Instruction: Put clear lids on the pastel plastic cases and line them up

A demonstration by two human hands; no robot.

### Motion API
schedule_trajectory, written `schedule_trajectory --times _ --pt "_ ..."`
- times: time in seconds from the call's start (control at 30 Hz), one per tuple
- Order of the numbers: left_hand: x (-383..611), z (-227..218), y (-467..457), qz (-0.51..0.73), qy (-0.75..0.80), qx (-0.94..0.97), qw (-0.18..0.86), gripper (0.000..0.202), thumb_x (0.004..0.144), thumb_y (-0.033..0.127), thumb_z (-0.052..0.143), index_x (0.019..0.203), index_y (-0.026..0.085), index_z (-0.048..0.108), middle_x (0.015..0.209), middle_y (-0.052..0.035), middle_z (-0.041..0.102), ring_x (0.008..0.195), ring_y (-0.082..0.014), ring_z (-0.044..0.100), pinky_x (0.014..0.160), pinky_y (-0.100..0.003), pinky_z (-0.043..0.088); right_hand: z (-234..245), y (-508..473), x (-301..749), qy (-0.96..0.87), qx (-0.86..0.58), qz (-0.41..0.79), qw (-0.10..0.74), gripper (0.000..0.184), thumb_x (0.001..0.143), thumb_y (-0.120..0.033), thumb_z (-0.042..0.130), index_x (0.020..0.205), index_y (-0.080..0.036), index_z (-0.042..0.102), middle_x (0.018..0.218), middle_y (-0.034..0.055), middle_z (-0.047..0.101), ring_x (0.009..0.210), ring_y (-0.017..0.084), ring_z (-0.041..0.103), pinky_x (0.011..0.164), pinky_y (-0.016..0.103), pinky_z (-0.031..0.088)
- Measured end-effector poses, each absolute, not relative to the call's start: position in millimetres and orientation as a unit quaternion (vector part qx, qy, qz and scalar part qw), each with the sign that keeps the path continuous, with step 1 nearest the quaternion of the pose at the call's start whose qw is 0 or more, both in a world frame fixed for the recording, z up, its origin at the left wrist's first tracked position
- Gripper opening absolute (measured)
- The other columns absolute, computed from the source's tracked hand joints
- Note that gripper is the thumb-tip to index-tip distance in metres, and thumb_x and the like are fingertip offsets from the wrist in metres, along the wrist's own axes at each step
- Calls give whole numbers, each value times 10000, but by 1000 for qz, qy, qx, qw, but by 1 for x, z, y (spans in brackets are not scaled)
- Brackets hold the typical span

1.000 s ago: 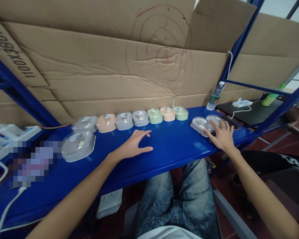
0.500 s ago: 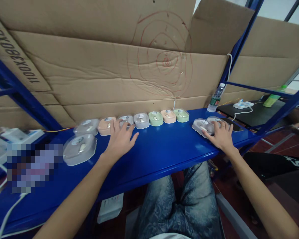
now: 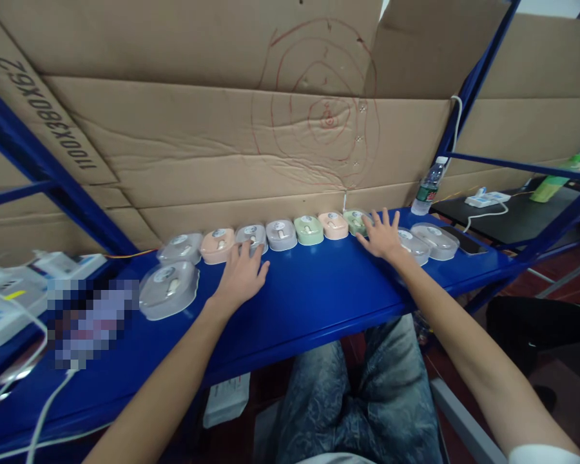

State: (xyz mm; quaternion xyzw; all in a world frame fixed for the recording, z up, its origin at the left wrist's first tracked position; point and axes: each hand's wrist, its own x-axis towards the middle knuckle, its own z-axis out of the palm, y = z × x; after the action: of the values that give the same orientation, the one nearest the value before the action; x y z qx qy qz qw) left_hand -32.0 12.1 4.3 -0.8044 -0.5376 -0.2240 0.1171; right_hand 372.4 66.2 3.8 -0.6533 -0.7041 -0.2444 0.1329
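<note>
Mod. soft light, approx. even across the glossy blue metal tabletop [image 3: 314, 283], w/ faint sheen nr. its front edge. Small glints on rounded, clear-lidded plastic boxes [image 3: 169, 293]. Folded brown cardboard flap [image 3: 435, 55] shaded; dark-red floor [image 3: 459, 374] v. dim. Wide-angle distortion stretches L/R edges; small lettering soft, illegible; far L, coarse mosaic px over a purple patch [image 3: 99, 319].

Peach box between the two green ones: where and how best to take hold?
Probably the front and back edges of the peach box, from above on the near side: green boxes crowd it left and right, while its front is unblocked and its top faces up.
</note>
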Motion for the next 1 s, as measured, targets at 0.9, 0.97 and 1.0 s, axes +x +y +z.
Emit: schedule_trajectory --times 0.9,0.97,1.0 --pt "-1 13 -16 -232 -376 -871 -217 1027 790 616 832 1626 295 329 1648 -127 436 1501 -369 441 1251 -534 347 9 -61 282 -881 -307 86 349 434 811 -286 748 1173 -248 513 1318 127 553 1328 333 549 1093 501 525" --pt "-1 9 -16 -225 -373 -873 -220 1011 773 598 850 1605 287 368 1623 -132 467 1472 -374 471 1230 -539 368 6 -53 271 -876 -273 118 381 492 780 -249 753 1216 -239 527 1334 126 543 1352 320 534 1122 501 503" --pt "-1 8 -15 -228 -373 -873 -215 999 767 591 857 1593 281 387 1609 -133 481 1456 -374 485 1219 -540 378 4 -48 268 -873 -268 127 387 544 782 -256 764 1273 -234 531 1358 131 536 1357 317 530 1134 507 492"
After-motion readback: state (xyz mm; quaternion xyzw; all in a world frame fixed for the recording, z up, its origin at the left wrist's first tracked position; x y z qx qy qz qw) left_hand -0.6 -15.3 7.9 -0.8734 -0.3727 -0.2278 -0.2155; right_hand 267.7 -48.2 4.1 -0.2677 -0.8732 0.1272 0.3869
